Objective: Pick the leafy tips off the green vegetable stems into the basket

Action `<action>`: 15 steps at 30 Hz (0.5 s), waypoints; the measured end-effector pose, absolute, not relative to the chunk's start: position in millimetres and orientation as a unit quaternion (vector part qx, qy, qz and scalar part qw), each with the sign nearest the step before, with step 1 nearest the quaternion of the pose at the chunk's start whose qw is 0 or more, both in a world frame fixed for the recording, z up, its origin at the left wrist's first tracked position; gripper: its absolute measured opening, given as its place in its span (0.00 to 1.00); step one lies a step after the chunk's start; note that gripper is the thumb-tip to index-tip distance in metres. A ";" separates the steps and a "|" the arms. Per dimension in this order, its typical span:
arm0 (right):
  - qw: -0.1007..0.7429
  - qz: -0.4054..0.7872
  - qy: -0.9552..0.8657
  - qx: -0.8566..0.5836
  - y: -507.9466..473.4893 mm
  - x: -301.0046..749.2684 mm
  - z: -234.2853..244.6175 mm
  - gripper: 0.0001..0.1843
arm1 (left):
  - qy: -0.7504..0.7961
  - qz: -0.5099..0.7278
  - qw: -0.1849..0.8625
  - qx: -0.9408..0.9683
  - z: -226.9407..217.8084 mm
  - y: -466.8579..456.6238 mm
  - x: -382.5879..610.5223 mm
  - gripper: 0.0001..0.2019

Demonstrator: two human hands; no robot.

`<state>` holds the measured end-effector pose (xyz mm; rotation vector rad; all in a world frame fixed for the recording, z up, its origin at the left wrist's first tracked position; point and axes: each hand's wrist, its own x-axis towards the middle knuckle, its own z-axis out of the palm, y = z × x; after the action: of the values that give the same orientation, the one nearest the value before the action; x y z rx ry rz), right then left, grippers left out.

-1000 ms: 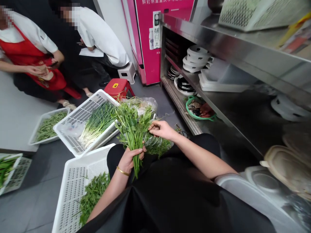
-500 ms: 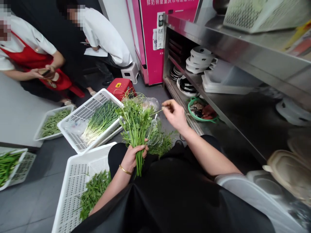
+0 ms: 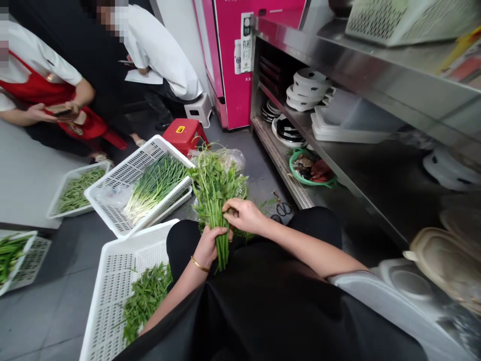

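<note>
My left hand (image 3: 209,245), with a gold bangle on the wrist, is closed around the stems of a bunch of leafy green herbs (image 3: 215,186) held upright over my lap. My right hand (image 3: 241,214) rests against the bunch just above the left hand, its fingers curled onto the stems. A clear plastic bag (image 3: 230,159) with more greens lies behind the bunch. A white slotted basket (image 3: 111,281) at my left knee holds loose picked greens (image 3: 145,299).
A second white basket (image 3: 128,175) holds green onions (image 3: 156,184); smaller baskets of green vegetables (image 3: 73,190) lie further left. Scissors (image 3: 282,207) lie on the floor. A red stool (image 3: 183,133), steel shelving (image 3: 338,150) with plates on the right. Two people crouch at upper left.
My right hand, raised to the right with a plucked stem half a second ago, has come back down onto the bunch. The left hand keeps its grip.
</note>
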<state>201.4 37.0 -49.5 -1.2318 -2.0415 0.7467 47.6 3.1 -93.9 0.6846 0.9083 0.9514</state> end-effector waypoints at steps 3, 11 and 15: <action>0.299 0.222 -0.854 -0.364 21.4 207.4 -44.2 0.11 | 0.399 0.441 0.770 0.229 -97.2 0.0 44.4 0.03; 0.175 0.263 -0.897 -0.309 -8.4 259.2 -17.8 0.16 | 0.314 0.461 0.799 0.224 -84.9 -5.7 43.8 0.23; 0.095 0.361 -0.827 -0.420 -0.6 285.2 -33.0 0.15 | 0.292 0.459 0.805 0.236 -81.7 -4.8 43.8 0.26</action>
<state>285.2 -0.6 -33.0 -1.2440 -2.4527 1.0689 43.8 -4.8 -81.7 0.5043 0.6255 0.9820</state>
